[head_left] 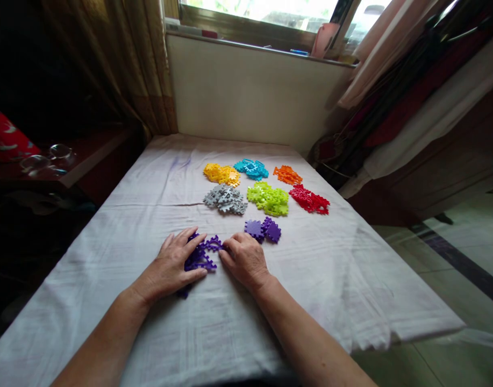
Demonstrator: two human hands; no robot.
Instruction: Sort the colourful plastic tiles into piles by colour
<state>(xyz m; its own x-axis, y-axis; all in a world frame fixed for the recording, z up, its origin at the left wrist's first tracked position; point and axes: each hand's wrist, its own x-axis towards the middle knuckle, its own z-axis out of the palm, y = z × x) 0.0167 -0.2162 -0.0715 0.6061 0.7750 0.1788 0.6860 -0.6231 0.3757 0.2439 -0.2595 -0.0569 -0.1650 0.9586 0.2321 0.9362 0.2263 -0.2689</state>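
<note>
- Work surface: a table under a white cloth (322,301), creased.
- Left hand (173,259): palm down, fingers spread over a pile of purple notched plastic pieces (194,259), thumb along its near side.
- Right hand (244,259): fingers curled, thumb and forefinger at the right end of a purple open-centred piece (213,248) beside that pile; whether they pinch it cannot be told.
- Beyond the right hand: two purple square tiles (254,229), side by side.
- Next row, left to right: grey pile (225,200), lime-green pile (268,199), red pile (309,199).
- Farthest row, left to right: yellow pile (222,174), blue pile (251,169), orange pile (287,174).
- Behind the table: pale wall (250,91), windowsill above.
</note>
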